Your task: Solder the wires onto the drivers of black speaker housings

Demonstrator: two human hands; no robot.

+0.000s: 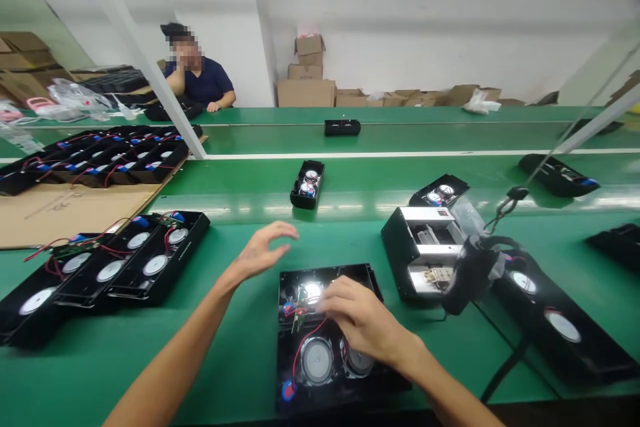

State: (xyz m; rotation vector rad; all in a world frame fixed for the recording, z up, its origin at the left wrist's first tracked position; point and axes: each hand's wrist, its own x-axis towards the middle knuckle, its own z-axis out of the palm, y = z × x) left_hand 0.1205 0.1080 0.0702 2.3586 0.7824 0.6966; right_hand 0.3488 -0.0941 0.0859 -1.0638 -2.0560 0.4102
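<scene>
Two black speaker housings lie together in front of me, with round grey speaker cones. A small circuit board with red wires sits over the farther one. My right hand is above them, fingers bent and drawn together near where a red wire runs under the hand; its fingertips hide what they pinch. My left hand hovers over the green table beyond the housings' left corner, holding nothing, with thumb and fingers apart.
Several wired speaker housings stand at left, near more on cardboard. At right are a black-and-white machine, a hanging dark tool and a long housing. Others lie on the green belt. A person sits across.
</scene>
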